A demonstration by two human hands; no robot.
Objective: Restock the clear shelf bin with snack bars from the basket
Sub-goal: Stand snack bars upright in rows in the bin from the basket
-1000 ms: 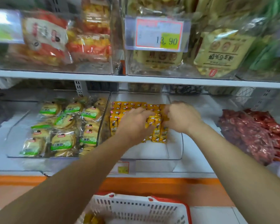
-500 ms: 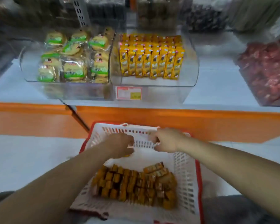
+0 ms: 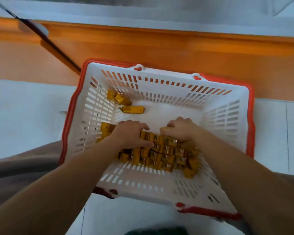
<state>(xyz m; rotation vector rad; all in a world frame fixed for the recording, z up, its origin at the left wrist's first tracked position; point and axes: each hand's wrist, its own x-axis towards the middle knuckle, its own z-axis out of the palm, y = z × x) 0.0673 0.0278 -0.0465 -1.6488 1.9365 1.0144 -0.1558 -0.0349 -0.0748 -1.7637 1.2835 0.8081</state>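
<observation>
Pale floor [image 3: 24, 107], orange shelf base [image 3: 159, 46]; both hands down in the basket [image 3: 168, 85].
Snack bars [image 3: 161, 155] heap at its lower centre: light, slippery foil, probably best squeezed as a row from both ends. Left hand [image 3: 131, 134] and right hand [image 3: 182, 131] curl over that row, fingers bent, gripping bars; forearms enter from the lower corners.

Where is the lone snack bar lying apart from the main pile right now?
In the head view, the lone bar lies on the basket floor, far left, between the small corner cluster and the left hand.
</observation>
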